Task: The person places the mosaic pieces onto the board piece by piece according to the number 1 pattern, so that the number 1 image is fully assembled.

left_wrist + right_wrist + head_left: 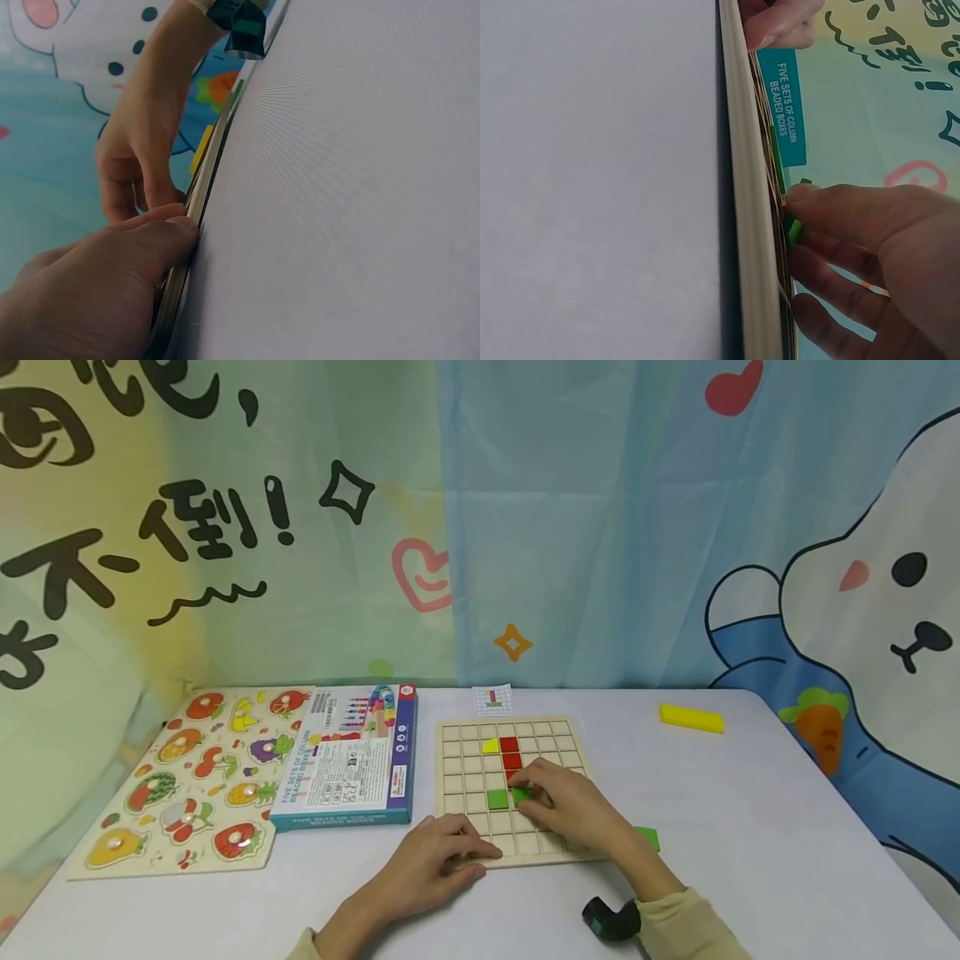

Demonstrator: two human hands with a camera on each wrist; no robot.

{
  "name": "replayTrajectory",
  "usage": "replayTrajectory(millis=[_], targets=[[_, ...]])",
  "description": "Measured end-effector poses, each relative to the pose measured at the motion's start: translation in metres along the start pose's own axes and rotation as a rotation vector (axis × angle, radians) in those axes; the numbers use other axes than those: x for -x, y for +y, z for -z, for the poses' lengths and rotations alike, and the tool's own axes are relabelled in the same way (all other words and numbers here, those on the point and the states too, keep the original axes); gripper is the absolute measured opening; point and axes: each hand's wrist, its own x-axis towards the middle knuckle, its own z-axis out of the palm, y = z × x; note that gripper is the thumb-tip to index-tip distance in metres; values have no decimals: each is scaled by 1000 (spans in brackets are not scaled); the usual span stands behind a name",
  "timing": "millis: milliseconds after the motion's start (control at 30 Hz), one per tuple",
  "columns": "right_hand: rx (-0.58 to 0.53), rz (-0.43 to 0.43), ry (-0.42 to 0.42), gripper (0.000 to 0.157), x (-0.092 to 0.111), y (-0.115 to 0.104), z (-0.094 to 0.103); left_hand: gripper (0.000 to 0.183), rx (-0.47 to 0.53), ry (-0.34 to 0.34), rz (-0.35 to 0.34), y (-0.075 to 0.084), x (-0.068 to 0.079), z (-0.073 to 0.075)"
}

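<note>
A wooden grid board (455,822) lies on the table. On it are two red tiles (510,745), a yellow piece with a slanted side (491,746) and a green square tile (498,799). My right hand (570,802) pinches another green tile (521,794) between thumb and fingers, right at the grid, just right of the first; the right wrist view shows this green tile (796,231) tilted. My left hand (435,864) rests at the board's front edge, fingertip and thumb touching it, seen also as the left hand (112,285) in its wrist view.
A pattern card (492,700) lies behind the board. At left are a fruit puzzle board (176,810) and a beaded-boxes carton (341,785). A yellow block (692,718) lies back right. One green piece (648,838) shows beside my right forearm, and a black device (611,920) sits by that wrist.
</note>
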Motion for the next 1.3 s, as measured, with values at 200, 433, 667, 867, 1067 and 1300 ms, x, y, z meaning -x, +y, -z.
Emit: replayTrajectory(millis=[200, 433, 667, 867, 1067, 1300], targets=[[18, 14, -3, 27, 0, -2, 0, 24, -11, 10, -14, 0, 0, 0], [47, 10, -14, 28, 1, -3, -1, 24, -13, 1, 6, 0, 1, -1], [94, 3, -13, 27, 1, -4, -3, 23, -8, -11, 15, 0, 1, -1], [103, 0, -15, 25, 1, -5, -2, 23, -4, -11, 20, -1, 1, -1], [60, 33, -12, 16, 4, 0, 2, 22, -5, -1, 14, -1, 1, -1], [-18, 58, -54, 13, 14, 14, 12, 22, -18, 2, -1, -3, 1, -2]])
